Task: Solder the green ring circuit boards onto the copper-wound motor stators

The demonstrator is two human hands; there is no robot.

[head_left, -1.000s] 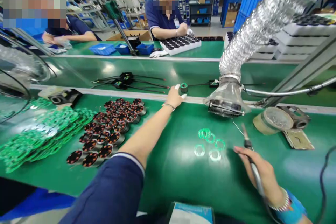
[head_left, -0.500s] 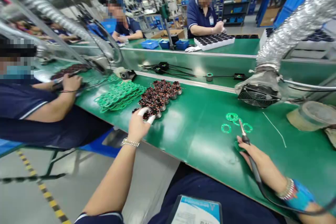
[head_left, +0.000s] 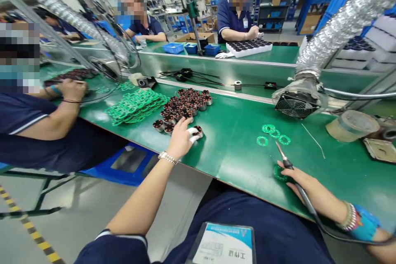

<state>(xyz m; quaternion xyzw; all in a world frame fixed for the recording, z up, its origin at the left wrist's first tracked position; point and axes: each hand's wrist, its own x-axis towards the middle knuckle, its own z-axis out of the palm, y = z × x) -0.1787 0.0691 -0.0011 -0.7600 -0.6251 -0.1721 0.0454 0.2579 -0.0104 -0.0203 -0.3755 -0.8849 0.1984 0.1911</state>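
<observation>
My left hand [head_left: 181, 140], white covers on some fingertips, is closed around one copper-wound motor stator [head_left: 197, 132] at the right front of a cluster of similar stators [head_left: 185, 103]. My right hand [head_left: 305, 183] grips a soldering iron [head_left: 288, 164], its bare metal tip pointing up and left. The same hand's fingers also hold a green ring-shaped circuit board [head_left: 279, 173] beneath the iron. Just beyond the tip, several loose ring boards [head_left: 274, 133] lie on the green bench [head_left: 235, 144].
A layered pile of green ring boards [head_left: 136, 107] lies left of the stators. A fan [head_left: 296, 105] under a foil duct hangs at the right, near a cloudy plastic tub [head_left: 352, 126]. A co-worker's hands [head_left: 72, 90] are busy at far left; others sit across the bench.
My left hand has moved right from the cluster's front corner, and a stator now stands apart in its fingers. My right hand keeps the iron and ring board; the view has shifted slightly.
</observation>
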